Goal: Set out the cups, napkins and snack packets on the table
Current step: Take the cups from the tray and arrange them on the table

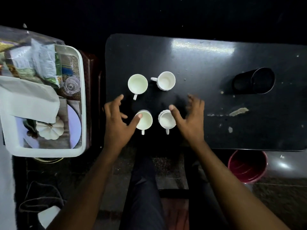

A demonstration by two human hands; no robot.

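Both hands (116, 120) touch empty cups (144, 120); tray (81, 103) holds packets (44, 62).

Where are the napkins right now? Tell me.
In the head view the napkins are off the table, lying in the white tray at the left, below the snack packets and left of the left hand.

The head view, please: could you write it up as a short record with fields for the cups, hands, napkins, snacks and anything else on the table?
cups: four white cups on the black table, far-left, far-right, near-left, near-right
left hand: open, thumb on the near-left cup's rim
right hand: open, thumb over the near-right cup's rim
napkins: in the white tray, off the table
snack packets: in the tray
other: black container lying on its side; red bucket on the floor
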